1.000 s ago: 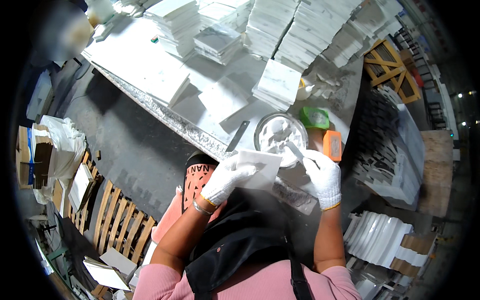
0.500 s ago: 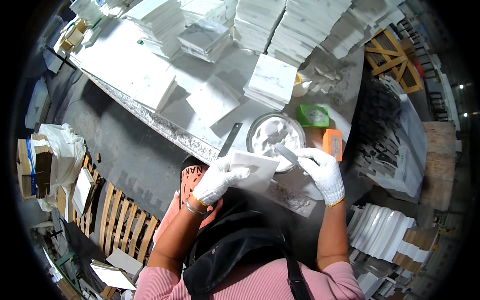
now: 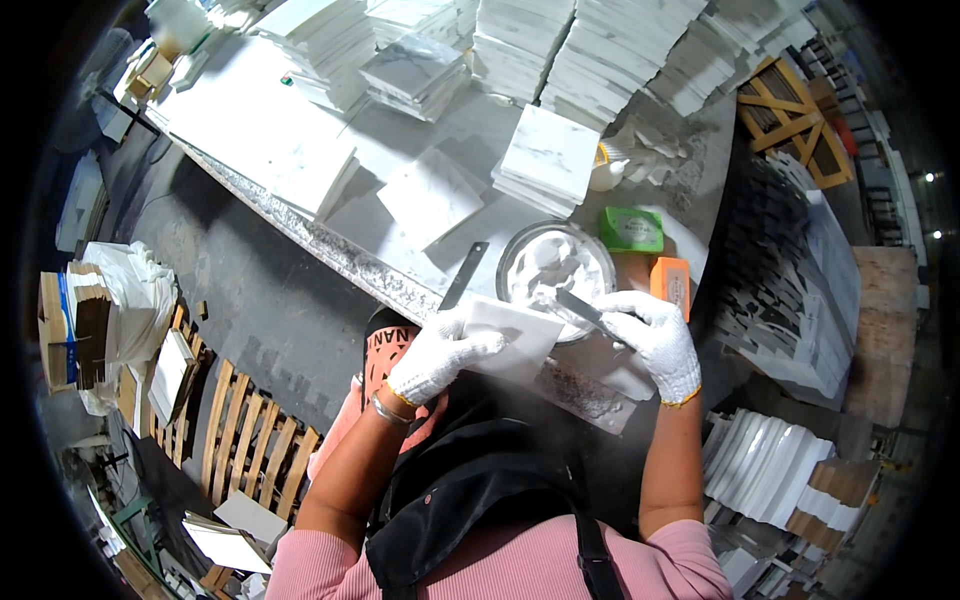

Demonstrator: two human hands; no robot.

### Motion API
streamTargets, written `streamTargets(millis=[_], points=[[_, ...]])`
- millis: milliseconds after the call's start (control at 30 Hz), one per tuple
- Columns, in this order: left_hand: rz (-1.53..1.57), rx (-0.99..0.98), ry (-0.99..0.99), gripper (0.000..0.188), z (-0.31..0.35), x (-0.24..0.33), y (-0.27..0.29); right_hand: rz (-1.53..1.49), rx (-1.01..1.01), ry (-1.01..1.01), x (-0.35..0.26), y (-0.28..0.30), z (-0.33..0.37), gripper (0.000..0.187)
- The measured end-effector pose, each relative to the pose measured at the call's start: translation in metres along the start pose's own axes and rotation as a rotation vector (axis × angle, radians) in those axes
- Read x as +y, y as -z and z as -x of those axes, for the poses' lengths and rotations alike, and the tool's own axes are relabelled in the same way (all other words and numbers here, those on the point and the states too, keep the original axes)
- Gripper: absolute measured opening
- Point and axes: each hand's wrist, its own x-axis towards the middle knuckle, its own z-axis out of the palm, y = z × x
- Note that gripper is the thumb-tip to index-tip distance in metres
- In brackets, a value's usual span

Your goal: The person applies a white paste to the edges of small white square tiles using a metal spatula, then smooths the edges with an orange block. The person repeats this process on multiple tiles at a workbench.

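Note:
My left hand (image 3: 436, 357), in a white knit glove, grips a white marble tile (image 3: 513, 337) by its left edge, thumb on top. The tile is held at the table's near edge. In my gloved right hand (image 3: 655, 338) is a flat grey scraper blade (image 3: 580, 308), its tip over the near rim of a round tub (image 3: 503, 270). White paste (image 3: 553, 264) fills the tub. A second metal blade with a hole, a steel strip (image 3: 465, 273), lies on the table left of the tub.
A green box (image 3: 632, 230) and an orange box (image 3: 671, 282) stand right of the tub. Behind it is a short tile stack (image 3: 546, 157) beside a white bottle (image 3: 606, 174). More marble tiles (image 3: 432, 197) lie left on the table (image 3: 375, 245). A slatted wooden pallet (image 3: 255, 435) is on the floor.
My right hand has shifted slightly right with the scraper, whose blade now shows more and sits a little further right. My left hand and the tile stay nearly in place.

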Motion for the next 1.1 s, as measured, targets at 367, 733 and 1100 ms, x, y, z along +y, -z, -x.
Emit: streamTargets(millis=[367, 733, 1100], points=[[-0.013, -0.035, -0.047, 0.036, -0.009, 0.017, -0.015, -0.025, 0.052, 0.064, -0.027, 0.007, 0.031, 0.021], [-0.03, 0.019, -0.079, 0.041, -0.008, 0.027, -0.023, -0.006, 0.091, 0.149, -0.033, 0.008, 0.031, 0.022], [0.006, 0.011, -0.268, 0.039, -0.028, 0.053, -0.032, -0.084, 0.188, 0.201, -0.057, 0.014, 0.023, 0.021]])
